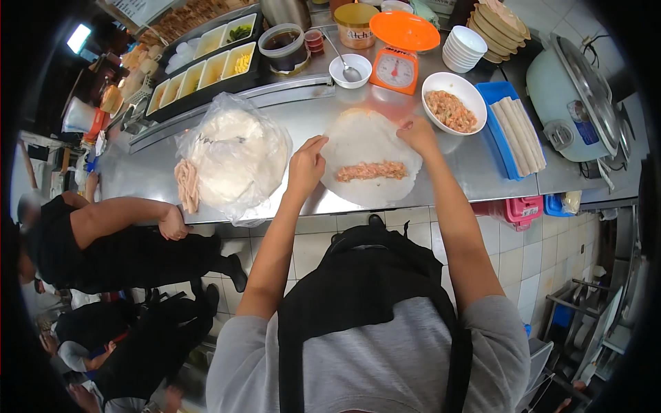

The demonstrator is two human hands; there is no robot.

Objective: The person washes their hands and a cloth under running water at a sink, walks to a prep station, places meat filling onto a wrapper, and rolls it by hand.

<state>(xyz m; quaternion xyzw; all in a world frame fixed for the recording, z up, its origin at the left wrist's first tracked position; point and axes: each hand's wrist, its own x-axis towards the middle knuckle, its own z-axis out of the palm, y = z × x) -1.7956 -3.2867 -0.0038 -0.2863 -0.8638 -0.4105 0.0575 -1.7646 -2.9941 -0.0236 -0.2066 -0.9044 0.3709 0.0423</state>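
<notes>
A round, thin white wrapper (365, 134) lies on the steel counter, with a strip of orange-pink filling (370, 171) across its lower half. My left hand (308, 164) is at the wrapper's left edge, fingers pinched together on it. At the upper right edge my right hand (417, 134) pinches the wrapper between thumb and finger. Left of my left hand sits a plastic bag with a stack of round wrappers (237, 155). A white bowl of the same filling (451, 104) stands beyond my right hand. Pale finished rolls (518, 134) lie in a blue tray (494, 93).
Behind the wrapper stand an orange scale (394, 71) and a small bowl with a spoon (350, 71). White bowls (464, 49) are stacked near a large cooker (571, 96). Condiment containers (206, 72) line the back left. Another person (124, 234) stands at the left.
</notes>
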